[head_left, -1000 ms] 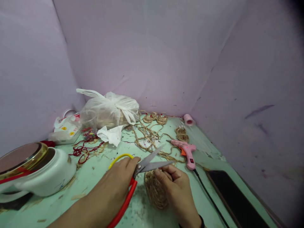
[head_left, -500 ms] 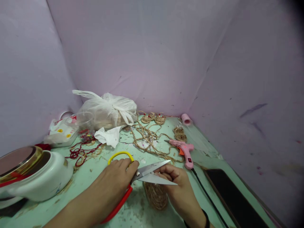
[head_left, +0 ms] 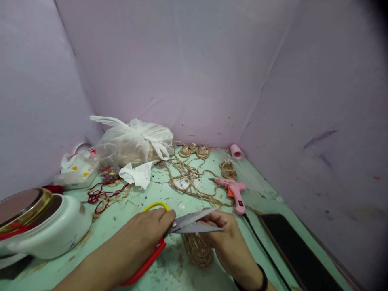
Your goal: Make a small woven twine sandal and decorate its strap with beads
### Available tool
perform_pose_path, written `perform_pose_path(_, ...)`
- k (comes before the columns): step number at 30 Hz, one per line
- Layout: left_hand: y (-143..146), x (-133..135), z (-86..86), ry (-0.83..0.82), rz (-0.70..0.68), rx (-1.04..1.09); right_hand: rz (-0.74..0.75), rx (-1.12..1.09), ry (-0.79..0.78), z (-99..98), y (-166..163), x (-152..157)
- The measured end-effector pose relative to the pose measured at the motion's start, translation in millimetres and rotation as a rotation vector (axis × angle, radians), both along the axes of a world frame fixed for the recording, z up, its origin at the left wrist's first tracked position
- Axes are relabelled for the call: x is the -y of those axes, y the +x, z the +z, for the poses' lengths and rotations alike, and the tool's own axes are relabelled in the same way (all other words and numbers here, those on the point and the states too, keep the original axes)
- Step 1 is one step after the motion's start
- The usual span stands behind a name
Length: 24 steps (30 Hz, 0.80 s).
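My left hand (head_left: pixel 148 230) is closed around a pair of scissors (head_left: pixel 194 227) with one yellow and one red handle loop. Their blades point right and stand slightly apart, in front of my right fingers. My right hand (head_left: pixel 226 238) is closed, its fingers curled at the upper end of an oval coil of jute twine (head_left: pixel 198 250). The blades hide part of that grip, and I cannot make out what lies between them. A black band circles my right wrist.
A pink glue gun (head_left: pixel 233 190) with a black cord lies beyond my right hand. Loose jute twine (head_left: pixel 189 173) tangles behind the scissors. A dark phone (head_left: pixel 298 246) is at right, a white pot (head_left: pixel 66 226) at left, a plastic bag (head_left: pixel 136 141) at the back.
The scissor blades have drawn closer together and the scissors have tilted slightly. My right hand keeps its hold on the jute coil. The view has shifted slightly.
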<state>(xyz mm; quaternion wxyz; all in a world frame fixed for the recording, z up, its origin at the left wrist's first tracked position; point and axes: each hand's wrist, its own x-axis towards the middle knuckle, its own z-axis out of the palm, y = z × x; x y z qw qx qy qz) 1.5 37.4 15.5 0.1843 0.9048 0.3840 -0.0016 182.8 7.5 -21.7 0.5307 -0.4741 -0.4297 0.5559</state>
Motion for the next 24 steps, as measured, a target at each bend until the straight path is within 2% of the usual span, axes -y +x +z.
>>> perform_pose_path(4, -2.2, -0.5, -1.6, -0.019, -0.018, 0.029, 0.013, -0.042, 0.050, -4.1, 1.9, -1.3)
perform_pose_path(6, -4.2, -3.3, -4.0, -0.053, 0.023, 0.100, 0.017, -0.091, 0.023, -6.4, 2.2, -2.2)
perform_pose_path(9, -10.1, -11.6, -6.2, -0.018, 0.179, 0.204, -0.018, -0.160, -0.040, -8.2, 1.5, -2.9)
perform_pose_path(12, -18.1, -20.2, -3.0, 0.091, 0.354, 0.226, -0.060, -0.095, -0.043, -9.0, 1.7, -4.3)
perform_pose_path(15, -23.9, -24.4, 2.3, 0.151, 0.461, 0.149, -0.152, 0.188, 0.004, -12.1, 4.3, -8.6)
perform_pose_path(18, -25.9, -24.9, 5.2, 0.177, 0.488, 0.068, -0.215, 0.483, 0.049, -16.6, 5.3, -15.5)
perform_pose_path(20, -26.2, -24.6, 5.9, 0.186, 0.494, 0.030, -0.153, 0.716, 0.083, -17.3, 1.5, -21.3)
perform_pose_path(24, -27.8, -22.9, 7.4, 0.247, 0.500, -0.015, 0.054, 1.352, 0.188, -12.3, -17.8, -35.2)
